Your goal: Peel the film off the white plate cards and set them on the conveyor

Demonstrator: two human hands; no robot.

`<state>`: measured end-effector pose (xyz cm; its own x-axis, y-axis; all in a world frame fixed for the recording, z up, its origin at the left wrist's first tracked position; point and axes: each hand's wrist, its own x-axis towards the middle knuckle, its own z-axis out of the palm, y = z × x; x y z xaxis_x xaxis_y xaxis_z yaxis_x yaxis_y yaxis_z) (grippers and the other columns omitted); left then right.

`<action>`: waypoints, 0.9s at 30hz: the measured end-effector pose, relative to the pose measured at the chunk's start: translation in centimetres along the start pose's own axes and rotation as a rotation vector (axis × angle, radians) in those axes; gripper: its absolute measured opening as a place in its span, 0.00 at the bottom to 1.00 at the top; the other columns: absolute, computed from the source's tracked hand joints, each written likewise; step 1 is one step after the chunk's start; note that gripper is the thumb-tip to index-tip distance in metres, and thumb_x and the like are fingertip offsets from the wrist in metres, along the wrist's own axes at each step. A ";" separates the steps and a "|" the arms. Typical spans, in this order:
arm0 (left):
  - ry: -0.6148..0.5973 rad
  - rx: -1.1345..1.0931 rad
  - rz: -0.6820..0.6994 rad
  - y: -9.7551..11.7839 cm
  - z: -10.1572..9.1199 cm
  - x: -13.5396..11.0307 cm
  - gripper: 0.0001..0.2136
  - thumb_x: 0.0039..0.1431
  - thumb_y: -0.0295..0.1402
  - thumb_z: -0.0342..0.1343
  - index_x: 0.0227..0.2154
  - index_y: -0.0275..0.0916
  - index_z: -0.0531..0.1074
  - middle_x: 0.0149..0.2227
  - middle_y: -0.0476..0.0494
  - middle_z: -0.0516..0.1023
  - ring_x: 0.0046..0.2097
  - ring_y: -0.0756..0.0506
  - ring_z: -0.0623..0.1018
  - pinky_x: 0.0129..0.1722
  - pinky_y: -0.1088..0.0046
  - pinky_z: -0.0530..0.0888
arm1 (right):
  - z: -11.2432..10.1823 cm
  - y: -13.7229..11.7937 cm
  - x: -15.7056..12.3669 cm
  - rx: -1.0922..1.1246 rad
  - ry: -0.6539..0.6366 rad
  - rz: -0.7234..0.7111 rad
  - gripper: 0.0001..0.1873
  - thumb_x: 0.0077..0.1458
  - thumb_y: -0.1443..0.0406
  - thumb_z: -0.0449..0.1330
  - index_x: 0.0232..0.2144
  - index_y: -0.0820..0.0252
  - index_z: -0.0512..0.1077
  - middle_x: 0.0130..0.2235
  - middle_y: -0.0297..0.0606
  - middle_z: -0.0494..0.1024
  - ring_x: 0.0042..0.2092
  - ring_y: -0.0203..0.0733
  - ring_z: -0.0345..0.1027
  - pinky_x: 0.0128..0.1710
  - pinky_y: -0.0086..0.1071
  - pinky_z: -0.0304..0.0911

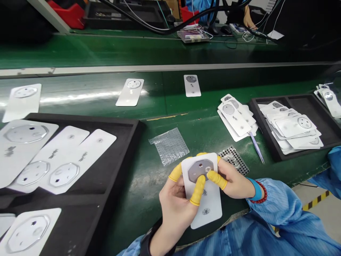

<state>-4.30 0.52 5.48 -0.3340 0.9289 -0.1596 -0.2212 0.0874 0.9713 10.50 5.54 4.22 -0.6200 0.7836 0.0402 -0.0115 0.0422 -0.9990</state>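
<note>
My left hand (176, 206) and my right hand (229, 181) both grip a white rectangular card (210, 206) above the green bench. Yellow finger cots cover the fingertips of both hands. A grey octagonal film (200, 170) with small holes sits on the card's upper end, and my fingertips press at its edges. A small grey round mark (205, 211) shows lower on the card. My left fingers hide part of the card's middle. A blue wristband (257, 190) and a red bead bracelet (262, 195) circle my right wrist.
A black foam tray (125, 149) of white cards lies left, and another (262, 135) lies right. Loose cards (236, 119), tweezers (256, 151), bubble wrap (169, 146) and a perforated sheet (233, 160) lie nearby. Beyond the belt, a co-worker's hand (249, 19) rests among cables.
</note>
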 end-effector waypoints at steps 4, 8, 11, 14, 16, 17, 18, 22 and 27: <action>-0.184 -0.012 -0.156 0.2 -0.6 1.0 0.24 0.47 0.35 0.70 0.47 0.37 0.73 0.28 0.47 0.84 0.28 0.45 0.83 0.26 0.76 0.79 | 0.0 -0.2 0.1 0.059 0.019 0.010 0.27 0.65 0.50 0.51 0.59 0.59 0.61 0.50 0.43 0.74 0.48 0.42 0.70 0.48 0.33 0.69; -0.286 -0.089 -0.228 0.2 -0.9 1.7 0.25 0.48 0.34 0.70 0.49 0.37 0.70 0.31 0.45 0.85 0.30 0.45 0.83 0.29 0.75 0.80 | -0.2 -0.4 0.1 0.070 -0.002 0.013 0.27 0.65 0.51 0.51 0.60 0.59 0.61 0.50 0.44 0.74 0.48 0.42 0.70 0.48 0.34 0.69; -0.310 -0.148 -0.254 0.1 -1.0 1.8 0.24 0.48 0.32 0.70 0.48 0.38 0.70 0.33 0.45 0.85 0.33 0.46 0.84 0.32 0.76 0.80 | -0.3 -0.4 0.1 0.042 -0.006 0.002 0.27 0.66 0.51 0.51 0.61 0.58 0.60 0.50 0.43 0.74 0.47 0.42 0.71 0.46 0.33 0.70; -0.317 -0.189 -0.260 0.0 -1.0 1.9 0.24 0.47 0.29 0.70 0.48 0.38 0.71 0.35 0.44 0.86 0.34 0.47 0.84 0.34 0.77 0.80 | -0.4 -0.3 0.0 -0.025 -0.008 -0.023 0.25 0.66 0.53 0.50 0.61 0.57 0.60 0.52 0.43 0.74 0.48 0.41 0.71 0.49 0.33 0.69; -0.323 -0.196 -0.246 -0.1 -1.0 2.0 0.24 0.47 0.29 0.70 0.48 0.37 0.71 0.34 0.45 0.86 0.34 0.47 0.84 0.34 0.77 0.80 | -0.4 -0.2 -0.1 -0.090 -0.017 -0.038 0.25 0.67 0.53 0.49 0.61 0.57 0.60 0.53 0.43 0.74 0.47 0.41 0.71 0.52 0.35 0.67; -0.325 -0.193 -0.233 -0.2 -1.0 2.0 0.24 0.47 0.28 0.70 0.48 0.37 0.71 0.34 0.45 0.86 0.33 0.47 0.84 0.34 0.77 0.80 | -0.4 -0.2 -0.1 -0.129 -0.018 -0.048 0.25 0.67 0.54 0.49 0.61 0.57 0.60 0.53 0.43 0.74 0.47 0.41 0.72 0.53 0.35 0.67; -0.325 -0.188 -0.217 -0.3 -1.0 2.0 0.23 0.48 0.28 0.70 0.48 0.37 0.71 0.33 0.45 0.86 0.33 0.47 0.84 0.34 0.77 0.80 | -0.4 -0.2 -0.1 -0.168 -0.019 -0.061 0.24 0.67 0.54 0.48 0.61 0.57 0.60 0.53 0.44 0.74 0.46 0.41 0.72 0.53 0.36 0.67; -0.311 -0.159 -0.171 -0.4 -1.0 2.0 0.21 0.48 0.28 0.69 0.46 0.37 0.73 0.34 0.43 0.86 0.32 0.45 0.84 0.32 0.76 0.81 | -0.5 -0.2 -0.1 -0.285 -0.020 -0.123 0.23 0.68 0.55 0.46 0.60 0.57 0.61 0.52 0.45 0.75 0.47 0.42 0.73 0.53 0.36 0.67; -0.279 -0.143 -0.206 -0.4 -1.0 1.9 0.20 0.45 0.27 0.70 0.43 0.37 0.75 0.34 0.41 0.86 0.34 0.42 0.85 0.32 0.74 0.81 | -0.5 0.0 0.0 -0.329 -0.032 -0.117 0.23 0.69 0.55 0.44 0.60 0.58 0.60 0.51 0.44 0.75 0.48 0.42 0.72 0.51 0.35 0.68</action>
<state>-5.80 1.92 4.56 -0.0115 0.9612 -0.2755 -0.3903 0.2493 0.8863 10.87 5.83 4.18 -0.6540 0.7418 0.1483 0.1663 0.3322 -0.9284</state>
